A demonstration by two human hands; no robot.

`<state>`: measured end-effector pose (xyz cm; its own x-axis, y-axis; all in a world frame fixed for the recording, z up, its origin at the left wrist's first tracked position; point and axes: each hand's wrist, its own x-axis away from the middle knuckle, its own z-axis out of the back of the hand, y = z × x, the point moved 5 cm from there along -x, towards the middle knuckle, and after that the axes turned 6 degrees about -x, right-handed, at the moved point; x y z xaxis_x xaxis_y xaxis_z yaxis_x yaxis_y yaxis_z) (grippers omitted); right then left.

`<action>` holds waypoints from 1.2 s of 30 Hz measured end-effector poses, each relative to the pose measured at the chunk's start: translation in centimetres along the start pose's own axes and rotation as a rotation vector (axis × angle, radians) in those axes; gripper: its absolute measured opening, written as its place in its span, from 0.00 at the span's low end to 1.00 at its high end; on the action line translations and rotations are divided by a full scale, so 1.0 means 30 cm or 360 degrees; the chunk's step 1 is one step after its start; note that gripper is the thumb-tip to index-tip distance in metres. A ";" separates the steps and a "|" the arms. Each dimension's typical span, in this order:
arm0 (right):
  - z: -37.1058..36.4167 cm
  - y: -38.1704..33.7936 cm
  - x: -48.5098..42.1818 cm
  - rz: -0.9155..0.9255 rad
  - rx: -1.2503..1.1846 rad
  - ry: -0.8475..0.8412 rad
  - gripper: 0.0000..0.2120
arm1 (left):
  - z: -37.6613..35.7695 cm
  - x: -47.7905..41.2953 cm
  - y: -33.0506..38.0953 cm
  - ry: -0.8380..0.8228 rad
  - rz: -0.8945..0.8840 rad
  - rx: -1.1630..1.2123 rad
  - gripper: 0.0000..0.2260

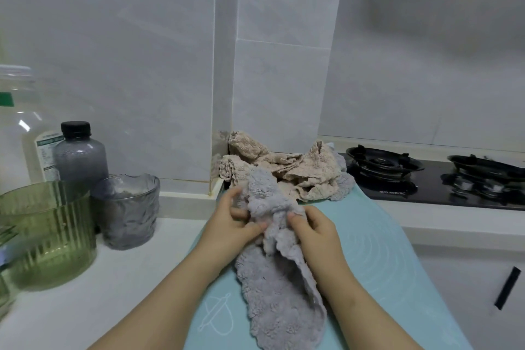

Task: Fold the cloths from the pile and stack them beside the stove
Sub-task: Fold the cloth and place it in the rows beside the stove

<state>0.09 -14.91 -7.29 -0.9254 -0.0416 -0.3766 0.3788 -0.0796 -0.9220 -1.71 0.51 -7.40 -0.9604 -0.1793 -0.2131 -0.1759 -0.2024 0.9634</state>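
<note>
Grey cloth pinched in left hand and right hand, trailing onto teal mat, pile beside stove; green cup, grey glass, black-capped bottle at left, contents unclear.

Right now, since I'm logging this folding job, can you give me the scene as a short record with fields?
left hand: pinches the grey cloth near its top
right hand: pinches the same cloth, close beside the left
grey cloth: crumpled, not folded, lower part lying on the mat
pile: beige and grey cloths heaped in the wall corner, just left of the stove
counter, left of mat: grey cup, green cup, bottle
</note>
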 end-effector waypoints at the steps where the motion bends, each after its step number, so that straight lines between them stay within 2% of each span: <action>1: 0.013 -0.003 0.000 0.0009 -0.0003 0.0077 0.06 | 0.008 -0.002 0.001 -0.0009 0.0006 0.0163 0.30; 3: 0.043 -0.014 0.006 0.0018 0.0035 0.0227 0.04 | 0.033 -0.011 -0.001 0.0077 0.0023 0.0310 0.31; 6: 0.106 -0.017 0.015 -0.0062 0.0101 0.0482 0.14 | 0.079 -0.028 -0.015 0.0336 0.0109 0.0558 0.22; 8: 0.132 -0.010 0.012 -0.0126 0.0262 0.0533 0.21 | 0.094 -0.029 -0.026 0.0429 0.0149 0.0532 0.13; 10: 0.121 -0.002 0.009 -0.0135 0.0562 0.0402 0.28 | 0.097 -0.021 -0.022 0.0431 0.0070 -0.0023 0.12; 12: 0.088 0.001 0.016 -0.0140 0.0839 0.0213 0.31 | 0.073 -0.016 -0.027 0.0311 -0.0040 -0.0733 0.22; 13: 0.074 0.007 0.018 -0.0163 0.0945 0.0135 0.32 | 0.060 -0.013 -0.034 0.0247 -0.0073 -0.0949 0.27; 15: 0.064 0.020 0.017 -0.0223 0.1131 0.0041 0.34 | 0.048 -0.010 -0.038 0.0154 -0.0080 -0.1124 0.28; 18: 0.058 0.041 0.010 -0.0225 0.1394 -0.0065 0.29 | 0.050 -0.014 -0.032 0.0133 -0.0094 -0.0884 0.17; 19: 0.056 0.045 0.008 -0.0197 0.1357 -0.0080 0.25 | 0.047 -0.017 -0.031 0.0113 -0.0079 -0.0669 0.14; 21: 0.056 0.033 0.006 -0.0105 0.1072 -0.0038 0.20 | 0.034 -0.015 -0.026 -0.0013 0.0036 -0.0083 0.13; 23: 0.060 0.003 0.015 -0.0032 0.0775 0.0046 0.15 | 0.030 -0.012 -0.013 -0.0083 0.0187 0.0386 0.20; 24: 0.069 -0.008 0.018 -0.0019 0.0617 0.0123 0.13 | 0.038 -0.017 -0.014 -0.0017 0.0229 0.0493 0.23; 26: 0.093 -0.026 0.027 -0.0057 0.0316 0.0285 0.09 | 0.074 -0.023 -0.018 0.0265 0.0186 0.0290 0.21; 28: 0.126 -0.028 0.024 -0.0085 0.0199 0.0424 0.08 | 0.093 -0.024 -0.030 0.0469 0.0070 -0.0198 0.13; 29: 0.144 -0.027 0.021 -0.0096 0.0181 0.0477 0.08 | 0.085 -0.022 -0.032 0.0424 0.0055 -0.0364 0.11; 30: 0.157 -0.030 0.018 -0.0090 0.0165 0.0507 0.08 | 0.065 -0.022 -0.037 0.0277 0.0071 -0.0466 0.14; 32: 0.166 -0.035 0.016 -0.0068 0.0182 0.0459 0.09 | 0.014 -0.024 -0.042 -0.0036 0.0057 -0.0758 0.27; 34: 0.160 -0.046 0.015 -0.0019 0.0232 0.0340 0.09 | -0.029 -0.008 -0.026 -0.0283 -0.0018 -0.1097 0.31; 36: 0.155 -0.064 0.008 0.0064 0.0240 0.0275 0.09 | -0.043 -0.007 -0.019 -0.0414 -0.0082 -0.0865 0.28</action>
<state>-0.81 -19.39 -5.18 -0.8923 0.1224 -0.4346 0.4005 -0.2298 -0.8870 -1.12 -0.59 -8.13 -0.9869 0.0713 -0.1445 -0.1541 -0.6799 0.7169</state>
